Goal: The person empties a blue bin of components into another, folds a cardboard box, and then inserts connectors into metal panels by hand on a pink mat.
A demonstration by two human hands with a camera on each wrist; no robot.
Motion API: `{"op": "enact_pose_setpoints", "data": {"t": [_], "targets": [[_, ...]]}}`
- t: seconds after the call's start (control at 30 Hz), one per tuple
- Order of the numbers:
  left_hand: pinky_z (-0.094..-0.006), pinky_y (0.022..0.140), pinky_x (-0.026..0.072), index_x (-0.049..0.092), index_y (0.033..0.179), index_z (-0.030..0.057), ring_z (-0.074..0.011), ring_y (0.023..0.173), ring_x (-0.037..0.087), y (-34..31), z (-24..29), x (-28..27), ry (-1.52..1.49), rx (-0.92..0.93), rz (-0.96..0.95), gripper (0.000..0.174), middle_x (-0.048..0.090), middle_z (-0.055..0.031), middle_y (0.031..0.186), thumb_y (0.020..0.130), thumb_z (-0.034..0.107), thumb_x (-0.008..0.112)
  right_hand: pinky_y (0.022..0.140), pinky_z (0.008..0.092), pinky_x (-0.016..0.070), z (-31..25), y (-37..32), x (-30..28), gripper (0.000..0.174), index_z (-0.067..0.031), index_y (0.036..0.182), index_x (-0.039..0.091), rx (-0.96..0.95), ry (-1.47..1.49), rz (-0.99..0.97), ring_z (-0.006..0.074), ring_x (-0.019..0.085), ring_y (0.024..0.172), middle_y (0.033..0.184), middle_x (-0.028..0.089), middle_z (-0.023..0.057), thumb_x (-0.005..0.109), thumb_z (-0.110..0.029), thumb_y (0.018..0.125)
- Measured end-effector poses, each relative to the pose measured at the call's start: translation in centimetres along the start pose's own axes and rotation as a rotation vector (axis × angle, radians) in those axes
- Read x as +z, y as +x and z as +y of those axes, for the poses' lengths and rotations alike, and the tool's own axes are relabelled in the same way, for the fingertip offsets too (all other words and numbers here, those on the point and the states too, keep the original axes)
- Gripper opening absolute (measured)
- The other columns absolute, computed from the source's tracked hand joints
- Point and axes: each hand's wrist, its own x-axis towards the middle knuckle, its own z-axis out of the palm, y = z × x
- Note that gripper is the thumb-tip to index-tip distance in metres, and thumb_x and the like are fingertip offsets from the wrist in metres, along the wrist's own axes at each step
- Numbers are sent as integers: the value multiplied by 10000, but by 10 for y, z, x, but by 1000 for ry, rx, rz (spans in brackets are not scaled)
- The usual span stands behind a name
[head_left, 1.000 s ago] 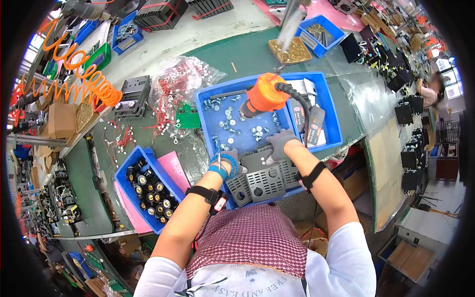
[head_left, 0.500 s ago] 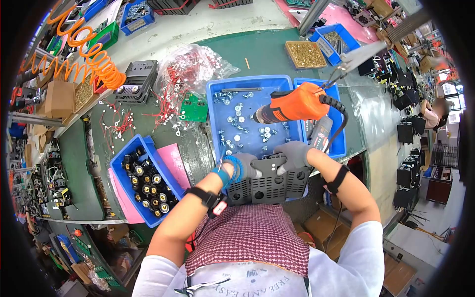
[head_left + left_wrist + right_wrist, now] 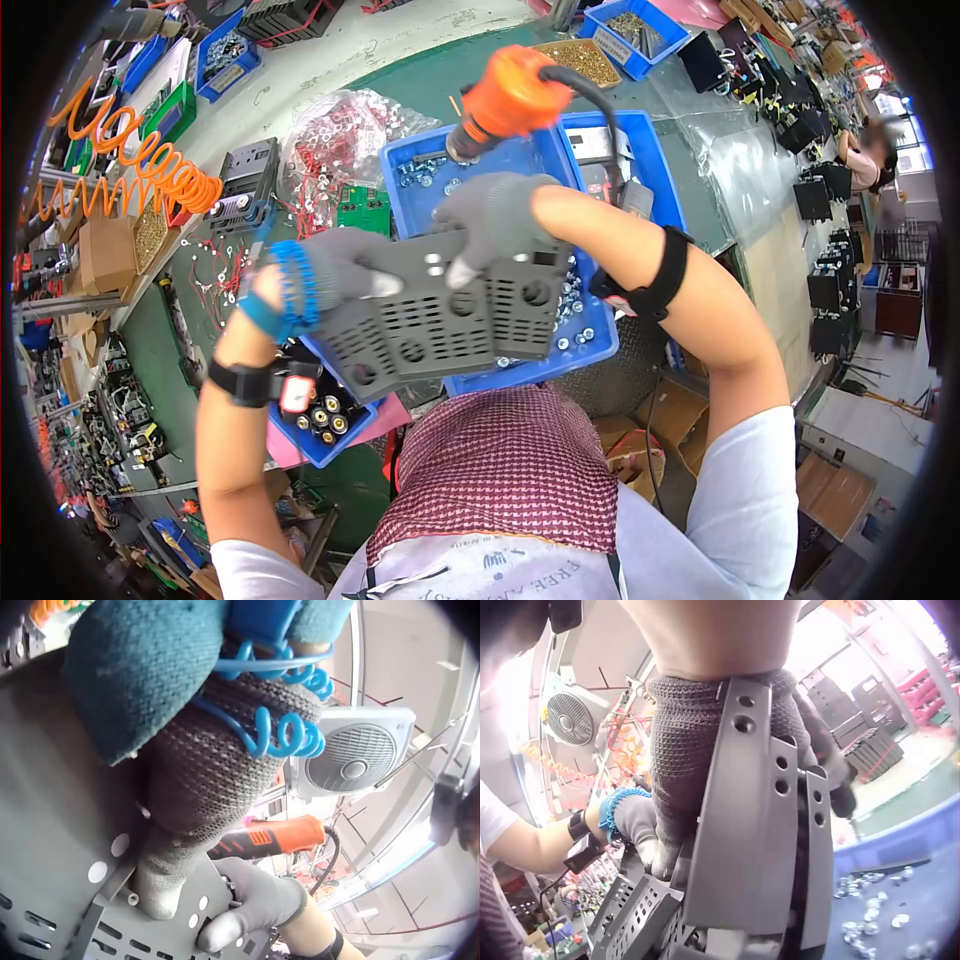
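Note:
Both gloved hands grip a row of dark grey vented panels (image 3: 440, 325), pierced with slots and round holes. In the head view, my left hand (image 3: 345, 268) holds the row near its left end, thumb on the near face. The right hand (image 3: 495, 215) pinches it farther right along the upper edge, thumb also in front. The panels overlap the near part of a blue bin (image 3: 610, 340) holding loose screws (image 3: 570, 300). In the right wrist view, several grey panel edges (image 3: 739, 817) stand side by side under the right hand; its far fingers are partly hidden.
An orange electric screwdriver (image 3: 515, 95) hangs over the bin's far side, its cord trailing right. Left lie red wires (image 3: 315, 150), a green circuit board (image 3: 363, 209) and a blue box of black round parts (image 3: 325, 425). A tray of small brass-coloured pieces (image 3: 580, 62) stands farther back.
Both hands have brought the grey panels up and left from the bin's near edge, so they appear larger. The hanging screwdriver has swung right, then back left.

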Motion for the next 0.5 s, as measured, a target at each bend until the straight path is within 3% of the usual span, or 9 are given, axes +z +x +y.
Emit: {"op": "enact_pose_setpoints", "data": {"t": [0.1,0.23,0.3,0.37,0.4,0.5], "targets": [[-291,876,481,619,1163,-29,-134,941,619,-53,4,-27,-70,-91,39,451,686,-70,1052,809,218,750,775,380,530,-45,40,-5,606,-53,1171,647,-54,34,-69,271,683,912,1024,701,139,794,-385,686],[-285,862,486,639,1152,-13,-128,937,619,-74,-71,-78,10,-236,123,432,697,-51,1022,797,197,769,797,378,530,-72,135,12,642,-52,1188,641,-143,21,-44,270,675,950,1073,692,129,812,-406,679],[-289,834,493,646,1139,-16,-127,905,621,-65,-104,-95,41,-272,162,420,700,-43,997,794,187,772,812,377,527,-68,173,25,672,-52,1213,627,-144,51,-27,270,672,961,1098,682,132,815,-410,677],[-300,786,503,658,1119,-8,-126,859,621,-47,-120,-114,265,-355,156,390,703,-46,966,804,197,763,830,378,525,-59,203,35,703,-50,1242,611,-117,148,-61,274,669,970,1129,671,131,819,-406,672],[-304,742,506,671,1087,-1,-128,808,621,-36,-121,-117,348,-347,163,358,704,-57,915,804,199,759,855,384,520,-48,210,42,750,-55,1284,581,-52,366,-150,277,660,1001,1157,661,128,821,-408,667],[-307,726,509,687,1050,15,-134,778,619,13,-115,-132,586,-362,40,324,700,-73,866,800,207,761,883,391,511,-12,225,56,743,-52,1281,571,-36,300,75,279,636,1057,1192,646,127,823,-382,664]]}}
